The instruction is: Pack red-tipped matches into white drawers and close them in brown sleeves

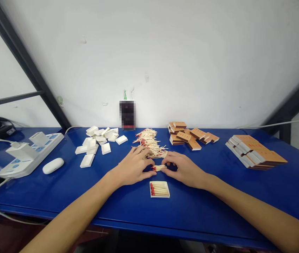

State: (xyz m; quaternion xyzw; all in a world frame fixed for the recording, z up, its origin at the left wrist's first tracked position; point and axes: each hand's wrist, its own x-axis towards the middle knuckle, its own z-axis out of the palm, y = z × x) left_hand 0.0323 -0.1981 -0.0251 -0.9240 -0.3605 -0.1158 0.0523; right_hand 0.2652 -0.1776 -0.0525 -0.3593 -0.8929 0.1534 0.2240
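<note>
so both hands are sitting low on the blue table and pinching a small bundle of matches between them. left hand is closing its fingertips on the red-tipped end, right hand is gripping the plain wooden end, so the bundle is lying level just above the tabletop. right below it a white tray is sitting open with a row of matches in it, heads pointing left. the big loose match pile is lying just behind the left hand's fingers. further back, empty white trays are lying scattered on the left, orange box sleeves are sitting heaped on the right, and a flat stack of sleeves is resting well off to the right
</note>
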